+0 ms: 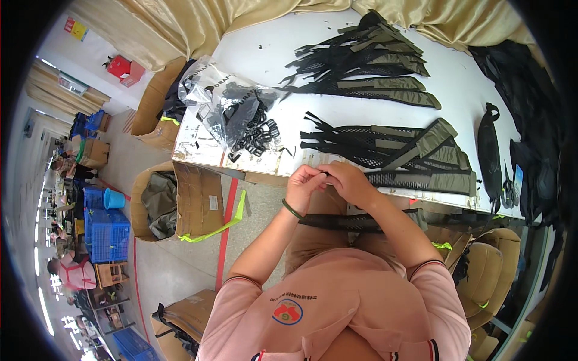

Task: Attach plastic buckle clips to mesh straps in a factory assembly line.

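My left hand [303, 187] and my right hand [349, 182] meet at the near edge of the white table [265, 48], fingertips pinched together on a small dark piece, part of a black mesh strap piece [415, 179] that runs right along the edge. A green bangle is on my left wrist. Another black mesh strap [337, 222] lies across my lap. A stack of black mesh and olive strap pieces [391, 144] lies just beyond my hands. A second stack [367, 66] is farther back. A clear plastic bag of black buckles [238, 111] sits to the left.
Open cardboard boxes [198, 201] with fabric stand left of the table. Black bags [489, 150] lie at the right end. Gold cloth [198, 21] drapes behind. Blue crates [108, 231] and other people are at far left. A tan padded chair [487, 271] is at my right.
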The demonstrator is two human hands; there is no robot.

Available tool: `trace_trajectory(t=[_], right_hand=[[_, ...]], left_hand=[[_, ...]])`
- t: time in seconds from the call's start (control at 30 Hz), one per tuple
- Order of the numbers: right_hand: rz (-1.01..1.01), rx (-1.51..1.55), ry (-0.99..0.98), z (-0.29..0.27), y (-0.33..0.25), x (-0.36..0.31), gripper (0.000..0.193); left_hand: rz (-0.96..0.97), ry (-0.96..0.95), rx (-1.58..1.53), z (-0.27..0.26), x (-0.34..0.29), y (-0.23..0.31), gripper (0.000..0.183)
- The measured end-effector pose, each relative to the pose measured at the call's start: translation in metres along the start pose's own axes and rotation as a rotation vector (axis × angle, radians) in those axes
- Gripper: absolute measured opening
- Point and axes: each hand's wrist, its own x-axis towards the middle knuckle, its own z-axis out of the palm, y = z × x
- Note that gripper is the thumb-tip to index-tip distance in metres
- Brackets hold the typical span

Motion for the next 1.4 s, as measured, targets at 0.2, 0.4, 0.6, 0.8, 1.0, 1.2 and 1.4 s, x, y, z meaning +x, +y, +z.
trace_trajectory(t=[0.2, 0.4, 0.6, 0.8, 1.0, 1.2, 1.4], right_hand=[[0.197, 0.153, -0.109, 0.013, 0.032, -0.011, 0.014], [0.242, 0.182, -0.132, 0.017, 0.041, -0.006, 0.016], [0.212, 0.145, -0.182, 0.018, 0.04, -0.005, 0.019], [0.262, 0.069, -0.254, 0.012, 0.029, -0.003, 0.017], [0.328, 0.226, -0.166, 0.01, 0.023, 0.003, 0.013], [0.372, 0.457, -0.072, -0.003, -0.011, -0.007, 0.013], [0.564, 0.728, -0.094, -0.012, -0.022, -0.023, 0.012]], left_hand=[[0.387, 0.502, 1.102, -0.096, 0.044, 0.047, 0.02], [0.242, 0.338, 1.311, -0.146, 0.076, 0.059, 0.027], [0.111, 0.276, 1.294, -0.144, 0.078, 0.066, 0.038], [0.29, 0.303, 1.471, -0.142, 0.075, 0.062, 0.03], [0.267, 0.191, 1.119, -0.134, 0.065, 0.056, 0.031], [-0.241, -0.093, -0.207, -0.033, 0.003, 0.041, 0.022], [-0.328, -0.084, -0.344, 0.005, -0.02, 0.027, 0.02]])
